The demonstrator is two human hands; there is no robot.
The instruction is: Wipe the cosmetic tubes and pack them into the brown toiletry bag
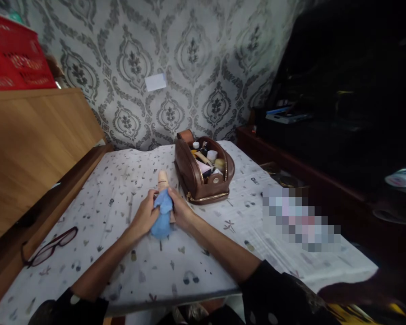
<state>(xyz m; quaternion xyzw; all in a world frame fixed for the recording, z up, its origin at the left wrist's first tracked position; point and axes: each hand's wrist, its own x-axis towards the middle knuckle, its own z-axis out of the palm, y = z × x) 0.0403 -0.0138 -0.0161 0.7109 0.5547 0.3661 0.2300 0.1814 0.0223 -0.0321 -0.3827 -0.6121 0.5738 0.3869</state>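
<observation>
A beige cosmetic tube (163,178) stands up between my hands over the printed cloth, with a blue cloth (161,225) wrapped against its front. My left hand (145,213) is closed around the blue cloth and the left side of the tube. From the other side, my right hand (182,208) grips the tube, its thumb close to the blue cloth. The tube's middle is hidden behind the cloth and fingers. Just beyond my right hand sits a brown toiletry bag (203,180), unzipped, with several jars and tubes inside, among them a white-lidded jar (212,155).
A white printed tablecloth (122,253) covers the table. Dark-framed glasses (50,248) lie at its left edge. A blurred-out patch (297,221) hides something on the right. Wooden furniture (30,135) borders the left, carrying a red box (16,54). Patterned wallpaper rises behind.
</observation>
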